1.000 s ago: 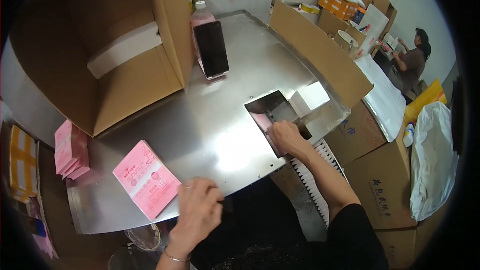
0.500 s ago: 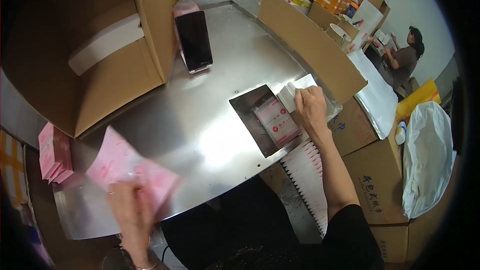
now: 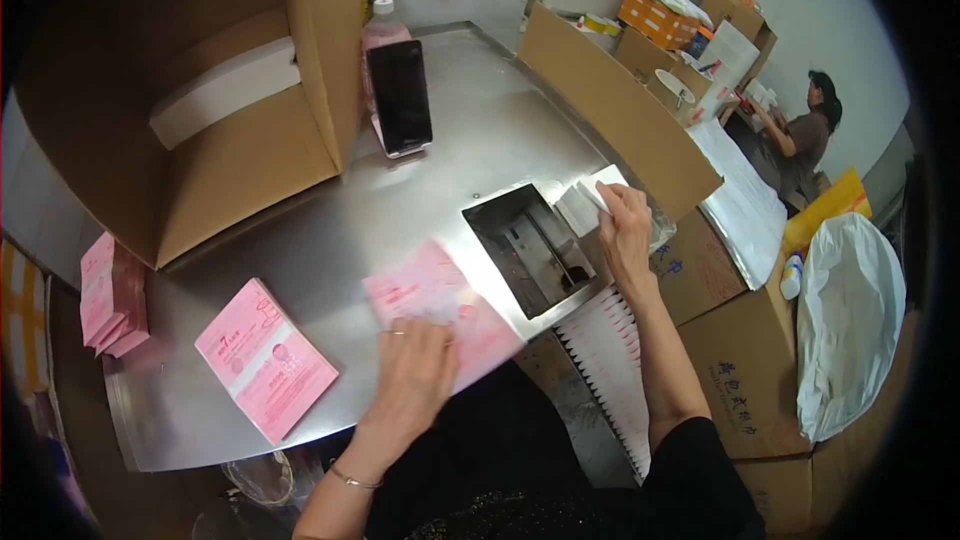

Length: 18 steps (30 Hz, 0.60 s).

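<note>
Head view: both hands occupied at the shiny stainless-steel table (image 3: 320,230).
Left hand (image 3: 412,368), fingers half-curled and close together, has hold of the thin pink printed sheet (image 3: 440,305) by its near side; sheet blurred, lying between the flat stack of pink printed sheets (image 3: 265,365) and the dark rectangular opening (image 3: 505,245) cut in the tabletop, one corner past the table's near edge. Right hand (image 3: 628,235), fingertips nearly closed, pinches a small white folded pad (image 3: 602,196) just beyond the opening, against a row of similar pads (image 3: 577,211). Black upright phone (image 3: 400,95) stands farther back, beside a large brown cardboard box (image 3: 325,60).
</note>
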Each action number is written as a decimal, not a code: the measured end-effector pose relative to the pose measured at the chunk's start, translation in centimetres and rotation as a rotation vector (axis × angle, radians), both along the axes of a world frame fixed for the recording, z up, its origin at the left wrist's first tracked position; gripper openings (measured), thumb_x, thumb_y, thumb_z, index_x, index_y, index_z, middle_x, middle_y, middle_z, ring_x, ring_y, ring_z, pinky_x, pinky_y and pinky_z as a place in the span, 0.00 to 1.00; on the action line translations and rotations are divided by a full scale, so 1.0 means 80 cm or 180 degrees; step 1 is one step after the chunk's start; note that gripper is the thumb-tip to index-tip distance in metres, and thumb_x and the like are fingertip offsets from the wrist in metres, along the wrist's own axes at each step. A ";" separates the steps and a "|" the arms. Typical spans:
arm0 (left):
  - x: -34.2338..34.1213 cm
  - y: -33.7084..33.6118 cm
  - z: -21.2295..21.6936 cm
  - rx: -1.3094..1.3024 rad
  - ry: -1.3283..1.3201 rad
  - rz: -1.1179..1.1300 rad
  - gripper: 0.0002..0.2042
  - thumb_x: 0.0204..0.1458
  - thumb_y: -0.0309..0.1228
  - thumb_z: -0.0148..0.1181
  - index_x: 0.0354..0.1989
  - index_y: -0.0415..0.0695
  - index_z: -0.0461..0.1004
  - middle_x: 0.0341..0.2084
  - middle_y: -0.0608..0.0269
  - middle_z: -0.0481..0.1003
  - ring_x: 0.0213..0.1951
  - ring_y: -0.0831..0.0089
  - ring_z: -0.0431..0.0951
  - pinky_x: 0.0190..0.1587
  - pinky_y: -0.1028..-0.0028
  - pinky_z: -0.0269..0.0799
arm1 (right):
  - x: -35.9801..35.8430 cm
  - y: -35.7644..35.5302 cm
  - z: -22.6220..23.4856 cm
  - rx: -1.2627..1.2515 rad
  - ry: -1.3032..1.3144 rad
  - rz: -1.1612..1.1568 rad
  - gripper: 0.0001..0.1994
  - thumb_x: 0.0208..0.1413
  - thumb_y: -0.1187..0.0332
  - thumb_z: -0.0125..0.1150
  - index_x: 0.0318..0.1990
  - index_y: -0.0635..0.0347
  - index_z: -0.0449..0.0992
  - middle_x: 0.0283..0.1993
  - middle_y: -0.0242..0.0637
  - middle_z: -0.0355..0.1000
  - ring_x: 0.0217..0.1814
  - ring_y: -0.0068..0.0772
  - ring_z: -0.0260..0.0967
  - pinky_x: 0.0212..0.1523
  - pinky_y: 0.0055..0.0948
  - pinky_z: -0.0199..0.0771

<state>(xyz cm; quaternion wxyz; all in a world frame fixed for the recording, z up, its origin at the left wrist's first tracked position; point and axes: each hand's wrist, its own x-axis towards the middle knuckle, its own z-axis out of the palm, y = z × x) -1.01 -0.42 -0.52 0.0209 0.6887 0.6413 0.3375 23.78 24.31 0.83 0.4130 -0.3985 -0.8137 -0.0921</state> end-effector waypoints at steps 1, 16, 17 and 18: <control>0.013 0.006 0.005 0.0084 -0.0021 -0.0139 0.12 0.49 0.25 0.65 0.41 0.40 0.73 0.40 0.51 0.70 0.44 0.54 0.69 0.45 0.62 0.64 | -0.012 -0.008 -0.003 0.0228 -0.0042 0.0208 0.16 0.50 0.78 0.57 0.48 0.64 0.78 0.46 0.48 0.76 0.47 0.52 0.72 0.50 0.44 0.72; -0.003 0.009 0.010 0.0152 0.0695 0.0876 0.33 0.40 0.42 0.69 0.58 0.46 0.71 0.68 0.41 0.57 0.65 0.41 0.60 0.57 0.50 0.57 | -0.146 -0.167 -0.019 -0.0512 -0.0527 0.2400 0.11 0.44 0.72 0.60 0.37 0.66 0.76 0.35 0.45 0.73 0.38 0.48 0.72 0.59 0.55 0.65; -0.006 0.004 0.005 -0.0016 0.0748 0.0722 0.31 0.41 0.41 0.67 0.57 0.46 0.72 0.66 0.43 0.60 0.63 0.42 0.62 0.56 0.52 0.57 | -0.123 -0.155 -0.016 -0.0511 -0.0300 0.2179 0.11 0.44 0.73 0.60 0.37 0.65 0.76 0.35 0.44 0.73 0.37 0.49 0.72 0.55 0.52 0.69; -0.010 -0.004 0.001 -0.0230 0.0823 0.0607 0.28 0.43 0.40 0.66 0.56 0.46 0.73 0.64 0.44 0.63 0.60 0.44 0.64 0.55 0.53 0.58 | -0.112 -0.128 -0.001 -0.0011 -0.0327 0.1362 0.12 0.44 0.74 0.59 0.39 0.64 0.74 0.34 0.43 0.72 0.36 0.47 0.71 0.43 0.48 0.72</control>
